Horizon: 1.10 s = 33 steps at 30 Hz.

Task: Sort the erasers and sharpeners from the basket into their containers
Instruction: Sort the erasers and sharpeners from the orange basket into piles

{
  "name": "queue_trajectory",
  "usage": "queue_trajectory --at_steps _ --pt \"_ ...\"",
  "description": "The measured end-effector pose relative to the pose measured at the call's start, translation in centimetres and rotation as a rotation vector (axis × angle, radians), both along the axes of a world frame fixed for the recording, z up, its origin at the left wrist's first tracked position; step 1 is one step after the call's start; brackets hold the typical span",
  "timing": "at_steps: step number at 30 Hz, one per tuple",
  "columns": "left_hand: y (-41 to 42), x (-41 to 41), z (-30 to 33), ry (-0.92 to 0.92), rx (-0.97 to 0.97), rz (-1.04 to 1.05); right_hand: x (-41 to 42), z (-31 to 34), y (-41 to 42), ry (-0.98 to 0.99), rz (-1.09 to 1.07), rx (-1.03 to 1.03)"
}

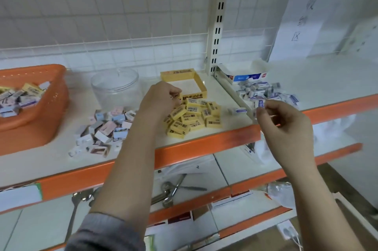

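A: What is the right hand holding?

B: A small white eraser in a blue-banded wrapper, pinched at the fingertips, its long axis roughly level and pointing left to right, just above the orange front edge of the white shelf.

A: And the left hand?

B: Its fingers are curled round a small yellow piece, too hidden to name, over the heap of yellow boxed erasers near the front edge.

A: What lies around them?

B: An open yellow cardboard tray behind that heap, a clear plastic jar to its left, a loose pile of pastel boxes before the jar, and an orange plastic basket at the left end. Blue-and-white erasers lie on the neighbouring shelf by a white-and-blue box.
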<state>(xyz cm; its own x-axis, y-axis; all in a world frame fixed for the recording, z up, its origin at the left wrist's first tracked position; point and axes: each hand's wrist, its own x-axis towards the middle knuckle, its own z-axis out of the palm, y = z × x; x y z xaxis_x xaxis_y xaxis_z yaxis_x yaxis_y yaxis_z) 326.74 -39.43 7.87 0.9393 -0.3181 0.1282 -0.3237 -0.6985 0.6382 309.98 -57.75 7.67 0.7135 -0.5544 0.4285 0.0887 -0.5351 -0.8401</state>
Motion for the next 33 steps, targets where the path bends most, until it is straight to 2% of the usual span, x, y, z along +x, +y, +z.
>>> queue_trajectory --at_steps 4,12,15,22,26,30,33 --pt "-0.7 1.2 -0.6 0.032 0.089 0.000 0.4 -0.5 -1.6 0.059 -0.041 0.002" --pt "-3.9 -0.1 1.5 -0.068 0.016 -0.098 1.8 0.1 -5.6 0.049 -0.157 -0.037" --pt "-6.2 -1.4 1.9 -0.079 0.012 -0.190 3.6 0.5 -9.2 0.092 -0.216 -0.144" --pt "-9.4 -2.9 1.0 -0.070 0.099 -0.259 7.3 0.3 -16.2 0.366 -0.356 -0.217" --pt "-10.2 -2.7 0.4 -0.048 0.150 -0.279 7.6 -0.7 -17.9 0.509 -0.443 -0.176" --pt "-10.7 -2.1 -0.1 -0.033 0.162 -0.288 7.5 -0.7 -18.1 0.641 -0.442 -0.145" --pt "-11.1 -1.9 -0.3 -0.027 0.172 -0.297 7.6 -1.1 -18.3 0.668 -0.421 -0.129"
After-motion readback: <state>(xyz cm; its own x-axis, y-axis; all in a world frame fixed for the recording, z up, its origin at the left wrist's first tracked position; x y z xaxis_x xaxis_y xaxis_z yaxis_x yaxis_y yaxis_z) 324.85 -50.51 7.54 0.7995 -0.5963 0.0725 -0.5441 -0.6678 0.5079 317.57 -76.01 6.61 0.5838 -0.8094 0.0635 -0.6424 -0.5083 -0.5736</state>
